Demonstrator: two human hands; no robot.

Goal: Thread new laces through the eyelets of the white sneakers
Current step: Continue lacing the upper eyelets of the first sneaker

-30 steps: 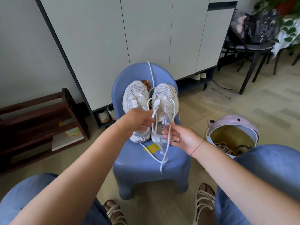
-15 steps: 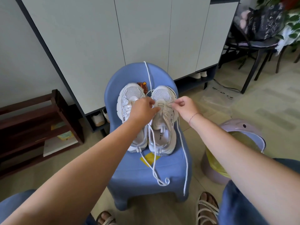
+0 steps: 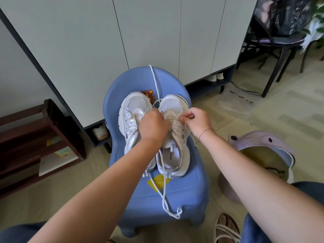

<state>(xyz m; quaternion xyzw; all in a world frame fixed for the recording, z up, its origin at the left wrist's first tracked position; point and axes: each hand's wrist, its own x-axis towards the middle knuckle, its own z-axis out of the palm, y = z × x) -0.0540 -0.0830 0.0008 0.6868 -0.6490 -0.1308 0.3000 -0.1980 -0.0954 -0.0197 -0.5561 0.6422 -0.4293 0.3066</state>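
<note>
Two white sneakers stand side by side, toes away from me, on a small blue chair (image 3: pixel 185 193). My left hand (image 3: pixel 154 127) lies curled over the gap between the left sneaker (image 3: pixel 131 109) and the right sneaker (image 3: pixel 172 106), gripping at the right sneaker's lowest eyelets. My right hand (image 3: pixel 196 121) pinches the white lace (image 3: pixel 164 188) at that sneaker's right eyelet row. One lace end runs up over the chair back; other strands hang down over the seat's front edge.
A grey cabinet (image 3: pixel 140 41) stands behind the chair, with a dark wooden rack (image 3: pixel 35 137) at the left. A lilac bin (image 3: pixel 263 146) with a raised lid sits at the right by my knee. A black chair (image 3: pixel 273 46) holding a bag stands at the far right.
Both hands rose from the sneakers' heels to the toe end of the right sneaker's eyelets. My open right hand closed into a pinch on the lace. The view tilted and moved closer.
</note>
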